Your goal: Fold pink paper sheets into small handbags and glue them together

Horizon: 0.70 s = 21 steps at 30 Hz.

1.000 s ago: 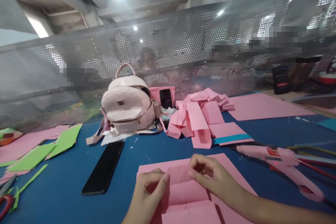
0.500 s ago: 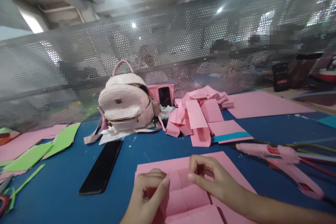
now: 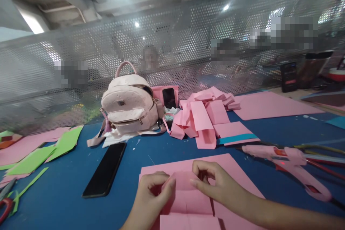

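Observation:
Between my two hands is a creased piece of pink paper (image 3: 192,201) with fold lines across it. My left hand (image 3: 155,196) pinches its left edge between thumb and fingers. On the opposite side, my right hand (image 3: 211,179) grips the upper right edge, thumb and forefinger together. Under the piece lies a larger pink sheet (image 3: 234,174), flat on the blue table (image 3: 64,176). A pink glue gun (image 3: 289,160) rests on its side to the right of my right hand. The lower part of the creased paper runs out of the picture.
A black phone (image 3: 105,170) lies left of my hands. Behind stand a pale pink backpack (image 3: 129,109) and a heap of folded pink paper (image 3: 202,115). Green paper (image 3: 64,142) and scissors (image 3: 7,205) are at the left. A perforated metal screen (image 3: 183,50) borders the table's far side.
The creased paper has turned slightly and its top part now bends up between my fingers. Both hands stay pinched on it and have shifted only a little.

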Available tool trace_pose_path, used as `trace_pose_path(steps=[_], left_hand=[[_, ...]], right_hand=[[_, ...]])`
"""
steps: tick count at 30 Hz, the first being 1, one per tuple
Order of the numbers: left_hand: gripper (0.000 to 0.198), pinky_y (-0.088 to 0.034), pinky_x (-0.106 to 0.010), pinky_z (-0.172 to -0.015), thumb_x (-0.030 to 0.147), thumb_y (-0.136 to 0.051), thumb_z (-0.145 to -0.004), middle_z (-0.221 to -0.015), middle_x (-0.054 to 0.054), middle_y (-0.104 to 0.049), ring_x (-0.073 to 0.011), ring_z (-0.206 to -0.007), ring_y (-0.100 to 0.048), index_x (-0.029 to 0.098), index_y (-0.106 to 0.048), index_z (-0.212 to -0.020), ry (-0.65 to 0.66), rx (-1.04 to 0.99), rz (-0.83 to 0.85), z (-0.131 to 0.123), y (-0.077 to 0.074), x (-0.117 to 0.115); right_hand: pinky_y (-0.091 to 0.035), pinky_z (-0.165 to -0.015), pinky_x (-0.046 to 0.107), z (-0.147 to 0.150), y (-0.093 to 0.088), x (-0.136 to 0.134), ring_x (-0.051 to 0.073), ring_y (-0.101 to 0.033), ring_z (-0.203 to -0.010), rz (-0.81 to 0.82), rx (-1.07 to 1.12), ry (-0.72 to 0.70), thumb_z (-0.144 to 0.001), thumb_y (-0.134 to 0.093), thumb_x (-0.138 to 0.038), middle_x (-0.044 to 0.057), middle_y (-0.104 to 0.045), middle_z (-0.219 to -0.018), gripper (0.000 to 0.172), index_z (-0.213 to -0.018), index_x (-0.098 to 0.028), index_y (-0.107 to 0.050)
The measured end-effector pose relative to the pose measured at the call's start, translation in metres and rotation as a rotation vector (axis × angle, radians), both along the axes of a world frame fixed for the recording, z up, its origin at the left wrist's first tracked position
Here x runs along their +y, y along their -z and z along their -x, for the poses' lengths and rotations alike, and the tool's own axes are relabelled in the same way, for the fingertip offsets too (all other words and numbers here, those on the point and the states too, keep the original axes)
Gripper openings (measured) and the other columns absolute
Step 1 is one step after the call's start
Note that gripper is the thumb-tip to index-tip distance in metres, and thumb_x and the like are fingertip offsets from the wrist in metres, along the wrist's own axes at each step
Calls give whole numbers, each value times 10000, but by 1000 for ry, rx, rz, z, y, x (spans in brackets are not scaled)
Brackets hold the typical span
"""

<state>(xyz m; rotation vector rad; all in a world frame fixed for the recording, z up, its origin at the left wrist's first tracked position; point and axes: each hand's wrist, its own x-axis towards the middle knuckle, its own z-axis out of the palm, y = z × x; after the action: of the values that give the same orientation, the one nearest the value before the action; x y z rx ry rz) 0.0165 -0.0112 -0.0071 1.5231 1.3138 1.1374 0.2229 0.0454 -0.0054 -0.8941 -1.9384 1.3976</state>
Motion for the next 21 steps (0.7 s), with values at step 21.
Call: trace_pose_path(steps=[21], left_hand=[[170,-435,-240,-632,300,-726,-747,-681,-35,-658,-165,-672,-573,142,-701,-689,-23,-47,30,-6,10,0]], right_hand=[[-303,-552,244,0,9,-3,113,-388,-617,-113,-91,-35,-836,-585,-205,-55,-432,-659,218,-684,-203,-429]])
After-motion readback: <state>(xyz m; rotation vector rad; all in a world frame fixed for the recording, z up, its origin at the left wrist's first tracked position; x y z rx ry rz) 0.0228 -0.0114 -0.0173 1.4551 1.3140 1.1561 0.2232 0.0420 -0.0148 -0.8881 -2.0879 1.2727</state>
